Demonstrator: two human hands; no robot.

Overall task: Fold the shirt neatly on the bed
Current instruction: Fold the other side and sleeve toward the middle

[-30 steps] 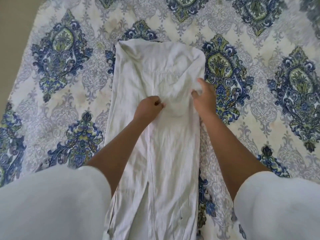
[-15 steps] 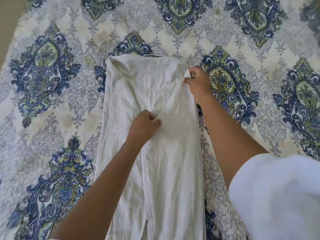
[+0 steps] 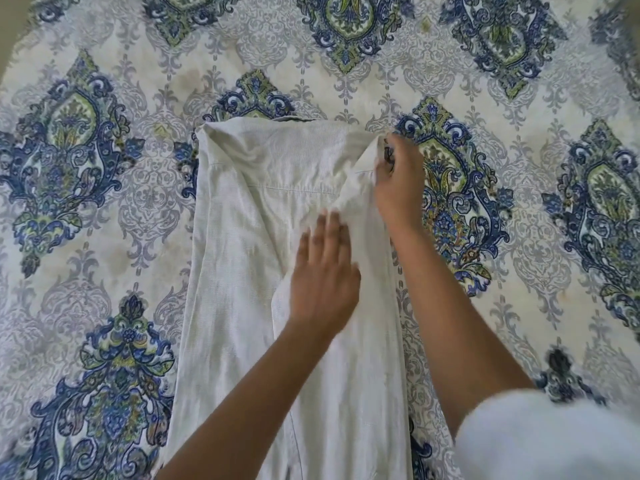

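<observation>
A white shirt (image 3: 242, 271) lies lengthwise on the bed, folded into a long narrow strip running from the middle of the view down to its lower edge. My right hand (image 3: 398, 181) pinches the shirt's top right corner, where the fabric bunches. My left hand (image 3: 323, 271) rests flat on the middle of the shirt, fingers spread and slightly blurred, with nothing in it. White sleeves cover both my upper arms.
The bed is covered by a cream bedspread (image 3: 104, 202) with blue and green ornamental medallions, stretching around the shirt on every side. A strip of plain floor or wall shows at the far top left corner.
My right hand went from the shirt's right edge up to its top right corner and took hold there. My left hand opened from a loose fist and now lies flat on the fabric.
</observation>
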